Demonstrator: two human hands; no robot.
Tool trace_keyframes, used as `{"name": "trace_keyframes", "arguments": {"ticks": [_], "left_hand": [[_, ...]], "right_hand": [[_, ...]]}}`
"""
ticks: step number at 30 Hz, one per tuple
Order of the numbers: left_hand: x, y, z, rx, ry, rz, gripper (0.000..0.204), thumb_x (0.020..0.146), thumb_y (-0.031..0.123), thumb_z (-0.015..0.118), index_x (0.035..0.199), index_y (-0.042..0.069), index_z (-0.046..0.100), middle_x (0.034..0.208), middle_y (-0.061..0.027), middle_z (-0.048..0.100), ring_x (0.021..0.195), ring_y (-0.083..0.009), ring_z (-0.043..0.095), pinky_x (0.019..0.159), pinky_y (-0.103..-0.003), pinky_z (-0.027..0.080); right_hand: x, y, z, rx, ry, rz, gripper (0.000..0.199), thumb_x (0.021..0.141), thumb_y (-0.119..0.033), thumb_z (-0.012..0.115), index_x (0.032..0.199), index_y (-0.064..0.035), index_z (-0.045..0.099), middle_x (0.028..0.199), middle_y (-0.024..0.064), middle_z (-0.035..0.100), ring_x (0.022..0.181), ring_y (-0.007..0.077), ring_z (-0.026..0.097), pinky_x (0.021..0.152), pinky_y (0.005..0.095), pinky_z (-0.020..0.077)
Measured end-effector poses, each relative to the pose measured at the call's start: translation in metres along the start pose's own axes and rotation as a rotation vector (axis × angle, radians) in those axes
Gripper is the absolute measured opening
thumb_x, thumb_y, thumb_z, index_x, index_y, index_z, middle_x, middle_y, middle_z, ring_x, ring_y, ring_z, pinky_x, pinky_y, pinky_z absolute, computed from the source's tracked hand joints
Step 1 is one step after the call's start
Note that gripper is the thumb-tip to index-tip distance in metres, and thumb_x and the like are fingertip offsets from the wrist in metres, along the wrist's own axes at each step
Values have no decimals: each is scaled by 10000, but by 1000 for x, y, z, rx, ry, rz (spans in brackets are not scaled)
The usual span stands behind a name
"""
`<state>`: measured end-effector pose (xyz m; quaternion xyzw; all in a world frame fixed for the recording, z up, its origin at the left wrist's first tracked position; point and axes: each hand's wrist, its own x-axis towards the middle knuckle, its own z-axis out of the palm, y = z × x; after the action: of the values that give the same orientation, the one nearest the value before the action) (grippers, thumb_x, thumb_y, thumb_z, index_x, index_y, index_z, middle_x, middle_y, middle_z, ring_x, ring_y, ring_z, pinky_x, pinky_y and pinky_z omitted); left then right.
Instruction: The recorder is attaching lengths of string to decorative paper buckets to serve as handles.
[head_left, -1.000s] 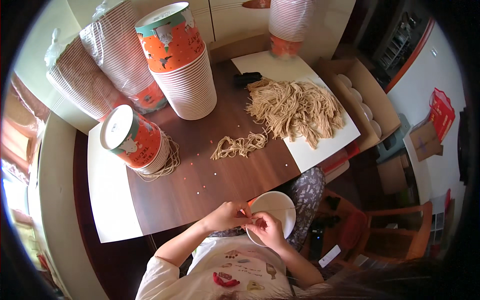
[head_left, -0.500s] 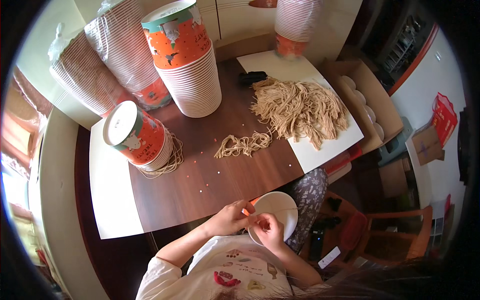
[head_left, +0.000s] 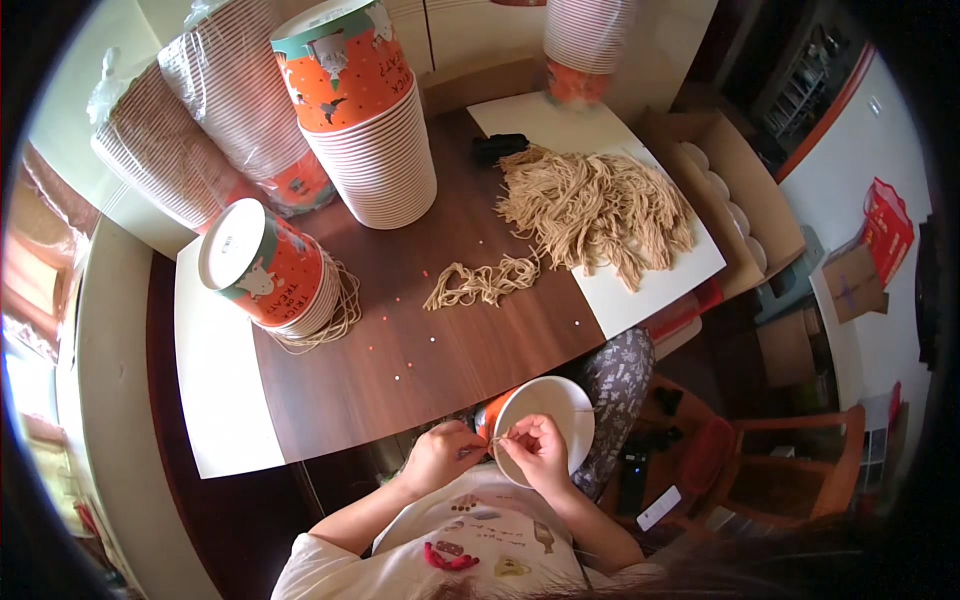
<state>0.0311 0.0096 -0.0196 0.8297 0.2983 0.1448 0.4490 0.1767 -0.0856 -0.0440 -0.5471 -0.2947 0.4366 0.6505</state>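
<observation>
An orange paper bucket point(head_left: 563, 408) with a white inside lies tilted in my lap, its mouth turned to the right. At the near left part of its rim, my left hand point(head_left: 442, 459) is closed, fingertips pinched on a thin tan cord point(head_left: 495, 440). My right hand point(head_left: 537, 452) reaches across the bucket's mouth and pinches the same cord from the other side. The two hands are a short gap apart. A bit of cord also sticks out near the bucket's right rim. The exact grip of the fingertips is too small to make out.
A brown table point(head_left: 400, 330) holds a tan cord pile point(head_left: 600, 215), a smaller cord bunch point(head_left: 485, 280), a black object point(head_left: 499, 148) and small dots. Stacked buckets point(head_left: 370, 150) stand behind; a shorter stack point(head_left: 275, 265) with cords is left. A cardboard box point(head_left: 775, 200) and wooden chair point(head_left: 800, 470) are right.
My left hand has moved slightly left and down, away from my right hand. A gap with cord now shows between them. My right hand has risen a little, and the view has shifted slightly.
</observation>
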Motion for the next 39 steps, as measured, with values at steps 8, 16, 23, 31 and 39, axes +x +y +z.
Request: {"name": "trace_keyframes", "arguments": {"ticks": [8, 16, 23, 31, 39], "left_hand": [[4, 12, -6, 87, 82, 17, 151, 661, 130, 659, 780, 43, 624, 696, -91, 584, 643, -244, 593, 584, -331, 490], [-1, 9, 3, 263, 34, 46, 134, 665, 141, 657, 768, 65, 619, 714, -72, 594, 646, -235, 594, 554, -337, 490], [2, 11, 8, 124, 262, 121, 86, 673, 61, 648, 751, 56, 611, 714, -67, 604, 621, -226, 593, 538, -324, 490], [5, 18, 15, -86, 261, 5, 110, 691, -9, 631, 790, 35, 619, 709, -74, 604, 596, -195, 583, 535, -278, 474], [3, 19, 11, -208, 155, -42, 104, 729, 24, 626, 832, 17, 620, 776, -92, 613, 642, -174, 590, 568, -265, 484]], "right_hand": [[-2, 1, -2, 34, 11, 32, 252, 754, 9, 630, 918, -38, 443, 772, 20, 572, 667, 51, 528, 589, 174, 413], [-1, 1, 0, 33, -13, 25, 224, 762, 8, 620, 901, -40, 452, 764, 16, 570, 652, 45, 520, 583, 175, 410], [-2, 1, 0, 40, -13, 35, 227, 759, 1, 625, 907, -38, 457, 769, 15, 571, 670, 51, 529, 598, 176, 417], [-4, -1, 0, 33, -5, 55, 237, 755, -4, 628, 920, -42, 462, 785, 12, 569, 690, 54, 533, 611, 178, 422], [-4, 1, 1, 44, 2, 45, 243, 760, -3, 624, 935, -43, 461, 794, 12, 567, 702, 58, 537, 624, 178, 426]]}}
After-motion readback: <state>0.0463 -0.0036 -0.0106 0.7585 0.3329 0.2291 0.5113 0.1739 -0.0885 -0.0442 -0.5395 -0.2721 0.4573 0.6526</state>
